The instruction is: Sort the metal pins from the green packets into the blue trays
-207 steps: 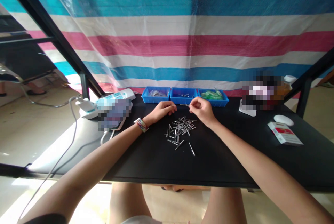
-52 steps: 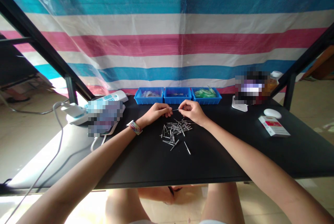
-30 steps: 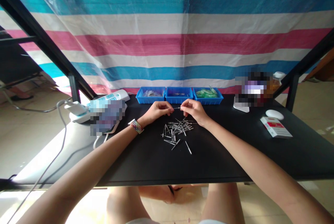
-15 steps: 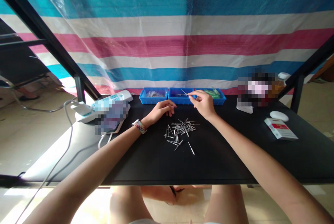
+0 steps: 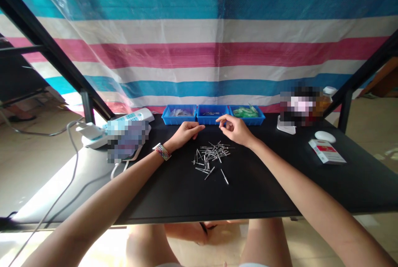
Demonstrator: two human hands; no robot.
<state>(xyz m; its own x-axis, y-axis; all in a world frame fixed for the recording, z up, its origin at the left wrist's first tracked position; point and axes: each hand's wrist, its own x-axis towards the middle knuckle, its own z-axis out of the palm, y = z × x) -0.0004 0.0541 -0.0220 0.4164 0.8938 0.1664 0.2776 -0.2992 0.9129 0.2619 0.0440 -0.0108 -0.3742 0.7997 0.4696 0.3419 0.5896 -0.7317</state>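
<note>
A loose pile of silver blind rivets (image 5: 214, 153) lies on the black tabletop (image 5: 183, 200), with a single rivet (image 5: 224, 176) apart at its front. My left hand (image 5: 185, 133), a woven band at its wrist, rests behind and left of the pile, fingers curled in and thumb along the top; I see nothing in it. Just in front of the middle blue bin (image 5: 202, 120), my right hand (image 5: 234, 129) is raised with forefinger and thumb apart, holding nothing. Several rivets (image 5: 211, 113) lie inside that bin.
The left blue bin (image 5: 178, 120) holds clear plastic packets; the right one (image 5: 255, 121) holds green packets. A power strip (image 5: 137, 116) and a blurred phone-like item (image 5: 129, 140) are at left. At right are a white oval object (image 5: 325, 136), a cigarette-like box (image 5: 328, 153) and a bottle (image 5: 328, 97).
My right hand has let a rivet go at the middle bin and drawn back slightly, its fingers now apart. My left hand's fingers have curled in more. The view has shifted slightly.
</note>
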